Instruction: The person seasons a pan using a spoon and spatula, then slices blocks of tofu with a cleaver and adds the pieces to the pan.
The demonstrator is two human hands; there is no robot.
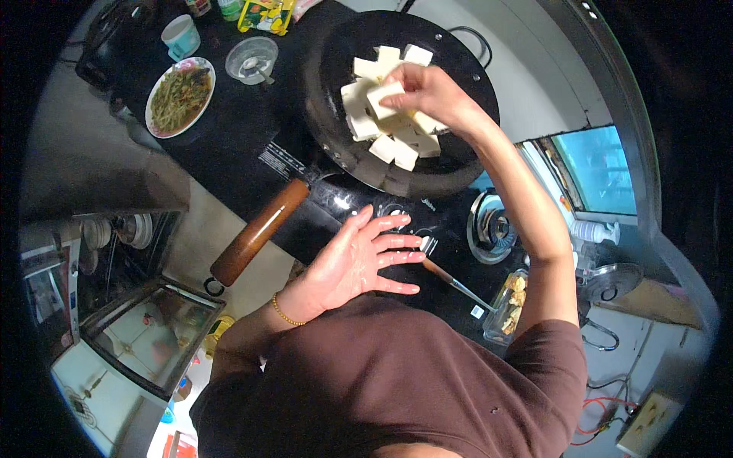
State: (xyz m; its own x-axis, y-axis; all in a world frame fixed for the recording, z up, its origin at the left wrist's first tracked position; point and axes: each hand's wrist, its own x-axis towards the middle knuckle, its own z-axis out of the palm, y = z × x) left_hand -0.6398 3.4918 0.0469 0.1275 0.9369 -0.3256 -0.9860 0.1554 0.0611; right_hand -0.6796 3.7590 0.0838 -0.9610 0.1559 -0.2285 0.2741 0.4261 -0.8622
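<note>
My right hand (426, 94) pinches a white tofu block (382, 101) between thumb and fingers, over the black wok (401, 182). More tofu blocks (395, 152) are heaped in the wok under and around that hand; some are hidden by it. The wok's brown wooden handle (260, 235) points toward the lower left. My left hand (355, 257) is held palm up before my chest, fingers spread and wet, with nothing in it. A spatula with a wooden and metal handle (452, 279) lies on the black stove top (338, 220) just beyond its fingertips.
Upper left are a plate of shredded green food (182, 98), a bowl with a spoon (251, 57) and a light blue mug (181, 35). On the right stand a clear container of browned food (513, 306), a metal burner part (493, 228) and a spray bottle (594, 232).
</note>
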